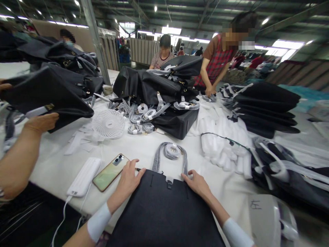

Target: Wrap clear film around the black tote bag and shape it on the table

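Left hand (128, 179) and right hand (197, 184) both rest flat and open along the top edge of the black bag (164, 211), gripping nothing; phone (110, 172) sits just left of it.

Near black bag (164, 212) looks matt, grained leather; its handles (156, 161) wear glossy clear plastic wrap; phone (111, 172) back shines smooth; table (144, 147) covered in white cloth.

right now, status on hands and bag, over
Hands: left hand, right hand flat on black bag top edge. Its wrapped handles lie ahead. Nearby: phone beside left hand.
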A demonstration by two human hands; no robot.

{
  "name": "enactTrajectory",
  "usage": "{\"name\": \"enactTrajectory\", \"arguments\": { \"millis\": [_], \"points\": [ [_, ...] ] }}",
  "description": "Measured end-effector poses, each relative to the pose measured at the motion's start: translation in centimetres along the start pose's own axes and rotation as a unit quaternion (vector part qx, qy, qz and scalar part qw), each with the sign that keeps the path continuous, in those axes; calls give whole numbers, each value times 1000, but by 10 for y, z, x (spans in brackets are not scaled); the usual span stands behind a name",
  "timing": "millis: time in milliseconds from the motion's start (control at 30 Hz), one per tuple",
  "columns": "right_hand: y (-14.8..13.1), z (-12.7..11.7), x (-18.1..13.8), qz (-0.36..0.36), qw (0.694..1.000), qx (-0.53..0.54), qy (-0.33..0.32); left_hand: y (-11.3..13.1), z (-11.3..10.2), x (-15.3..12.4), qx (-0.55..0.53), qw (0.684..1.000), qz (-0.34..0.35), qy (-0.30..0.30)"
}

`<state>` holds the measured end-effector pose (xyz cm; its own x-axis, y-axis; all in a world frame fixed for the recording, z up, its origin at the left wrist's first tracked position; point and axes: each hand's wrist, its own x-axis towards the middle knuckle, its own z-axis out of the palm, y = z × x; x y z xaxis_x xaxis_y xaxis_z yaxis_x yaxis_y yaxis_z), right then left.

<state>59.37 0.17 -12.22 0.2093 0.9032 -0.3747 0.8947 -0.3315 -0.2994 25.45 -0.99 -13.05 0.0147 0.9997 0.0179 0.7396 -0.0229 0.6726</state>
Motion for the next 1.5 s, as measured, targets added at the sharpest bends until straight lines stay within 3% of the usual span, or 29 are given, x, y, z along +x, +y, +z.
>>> {"name": "enactTrajectory", "arguments": {
  "millis": [33,100,200,367,500,633,733,833,1000,1067,1167,1300,1400,1500],
  "points": [
    [1,4,-1,-2,1000,-3,3,-3,-5,-13,-18,999,-36,-13],
    [-1,10,-2,-2,1000,-9,11,-11,-13,-43,-62,987,-101,-107],
    [-4,13,2,0,1000,-16,23,-20,-20,-87,-106,958,-134,-229],
    [-1,16,10,-16,999,-14,34,-14,-25,-114,-78,959,-160,-220],
    [4,9,21,-31,998,-5,53,9,-34,-98,-161,950,-145,-225],
    [-3,-13,43,-39,996,20,83,28,-51,-61,-239,923,-157,-256],
    [-11,-33,62,-41,992,49,113,30,-61,-26,-239,918,-167,-269],
    [-1,-46,73,-23,988,90,119,16,-57,-3,-236,912,-183,-281],
    [55,-42,59,42,984,122,124,-19,-31,2,-354,837,-215,-357],
    [70,-33,49,57,984,115,120,-26,-23,2,-373,824,-210,-371],
    [70,-19,38,59,988,85,117,-29,-16,6,-356,838,-186,-370],
    [48,-6,39,90,985,35,143,-31,-12,10,-328,859,-153,-361],
    [40,-6,43,107,982,28,150,-35,-11,9,-331,858,-142,-367],
    [52,-12,40,105,982,36,156,-38,-9,10,-342,850,-149,-372]
  ]
}}
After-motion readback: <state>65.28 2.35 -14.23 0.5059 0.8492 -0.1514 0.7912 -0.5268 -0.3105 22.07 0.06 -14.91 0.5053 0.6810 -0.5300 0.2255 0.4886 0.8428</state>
